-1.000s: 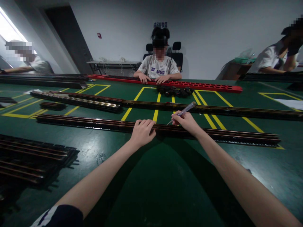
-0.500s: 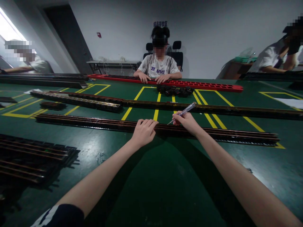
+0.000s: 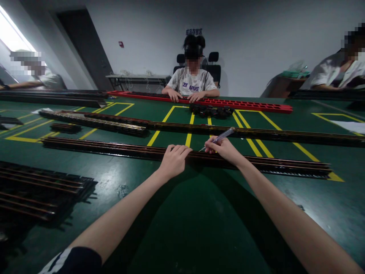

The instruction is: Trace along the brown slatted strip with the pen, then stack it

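Note:
A long black strip (image 3: 122, 149) with copper-coloured bars along it lies across the table in front of me. My left hand (image 3: 173, 160) grips it near its middle, fingers curled over the far side. In my right hand (image 3: 221, 148) is a screwdriver (image 3: 227, 134) with a clear handle, its end pointing up and to the right. The thin blade slants down to the left, with its tip at the strip just right of my left fingertips. Whether the tip touches a bar or a gap is too small to tell.
Beyond lie another long strip (image 3: 273, 134) and a shorter bundle of strips (image 3: 99, 121). More barred strips (image 3: 37, 182) sit at the near left. Across the green table (image 3: 182, 228), a person (image 3: 194, 82) has both hands at a red slotted rail (image 3: 256, 105), near a black parts pile (image 3: 211, 110).
The screwdriver and my right hand have shifted slightly left, bringing the tip closer to my left hand. My left hand stays on the strip. The person at far right has changed posture.

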`<state>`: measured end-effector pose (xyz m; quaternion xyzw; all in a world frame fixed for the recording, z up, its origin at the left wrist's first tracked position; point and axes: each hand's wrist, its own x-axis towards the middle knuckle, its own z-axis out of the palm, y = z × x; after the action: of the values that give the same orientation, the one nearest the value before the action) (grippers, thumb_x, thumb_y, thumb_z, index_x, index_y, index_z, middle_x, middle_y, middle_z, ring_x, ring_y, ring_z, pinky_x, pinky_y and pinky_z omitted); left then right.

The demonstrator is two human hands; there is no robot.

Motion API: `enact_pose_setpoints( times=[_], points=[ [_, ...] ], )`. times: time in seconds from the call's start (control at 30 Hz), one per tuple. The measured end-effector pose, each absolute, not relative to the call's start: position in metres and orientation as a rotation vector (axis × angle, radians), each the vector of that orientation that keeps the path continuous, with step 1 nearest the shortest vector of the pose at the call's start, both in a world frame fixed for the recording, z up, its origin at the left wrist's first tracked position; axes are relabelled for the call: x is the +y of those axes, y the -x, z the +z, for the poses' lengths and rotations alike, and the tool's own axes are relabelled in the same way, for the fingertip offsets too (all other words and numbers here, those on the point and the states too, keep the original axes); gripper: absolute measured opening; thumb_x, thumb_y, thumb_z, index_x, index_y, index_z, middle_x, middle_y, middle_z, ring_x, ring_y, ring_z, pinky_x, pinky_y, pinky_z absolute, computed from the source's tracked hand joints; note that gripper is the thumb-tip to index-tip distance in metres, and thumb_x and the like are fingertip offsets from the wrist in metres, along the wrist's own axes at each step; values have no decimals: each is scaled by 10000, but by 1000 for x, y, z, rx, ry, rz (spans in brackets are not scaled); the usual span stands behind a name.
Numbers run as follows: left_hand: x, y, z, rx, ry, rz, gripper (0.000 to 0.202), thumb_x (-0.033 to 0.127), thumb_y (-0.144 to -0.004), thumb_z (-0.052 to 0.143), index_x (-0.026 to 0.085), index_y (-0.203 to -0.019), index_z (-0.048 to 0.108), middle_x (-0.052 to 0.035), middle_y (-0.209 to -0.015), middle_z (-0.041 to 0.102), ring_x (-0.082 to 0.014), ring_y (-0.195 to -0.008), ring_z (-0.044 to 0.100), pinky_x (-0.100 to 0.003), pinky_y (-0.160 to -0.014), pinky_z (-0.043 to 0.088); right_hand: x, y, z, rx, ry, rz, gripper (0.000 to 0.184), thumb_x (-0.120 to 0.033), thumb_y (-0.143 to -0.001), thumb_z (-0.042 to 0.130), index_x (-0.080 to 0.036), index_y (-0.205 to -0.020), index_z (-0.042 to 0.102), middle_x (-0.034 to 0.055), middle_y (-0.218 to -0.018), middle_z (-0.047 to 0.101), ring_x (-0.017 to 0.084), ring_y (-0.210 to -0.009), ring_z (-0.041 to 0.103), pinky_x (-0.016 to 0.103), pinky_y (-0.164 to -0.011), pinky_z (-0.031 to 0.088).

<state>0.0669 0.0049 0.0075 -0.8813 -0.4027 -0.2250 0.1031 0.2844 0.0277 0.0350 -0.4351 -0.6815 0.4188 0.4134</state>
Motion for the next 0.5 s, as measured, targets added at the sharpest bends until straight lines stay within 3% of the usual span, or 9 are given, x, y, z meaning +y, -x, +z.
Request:
enact_pose_setpoints(
  times=[0.27,0.5],
  points=[
    [10,-63,6,-1197,2703,-637,450,72,-813,367,133,-1224,541,-92,-1222,613,-207,-1113,553,-396,-947,376,26,-283,33,-1690,1112,1023,248,-404,-752,625,-171,-697,559,22,-609,635,116,-544,539,271,-575,447],
    [6,-64,11,-1218,2716,-633,381,256,-879,403,145,-1216,542,-91,-1187,627,-216,-1041,574,-395,-926,383,25,-281,36,-1629,1130,1044,212,-359,-753,613,-175,-668,551,0,-557,604,107,-517,535,257,-555,449]
  ],
)
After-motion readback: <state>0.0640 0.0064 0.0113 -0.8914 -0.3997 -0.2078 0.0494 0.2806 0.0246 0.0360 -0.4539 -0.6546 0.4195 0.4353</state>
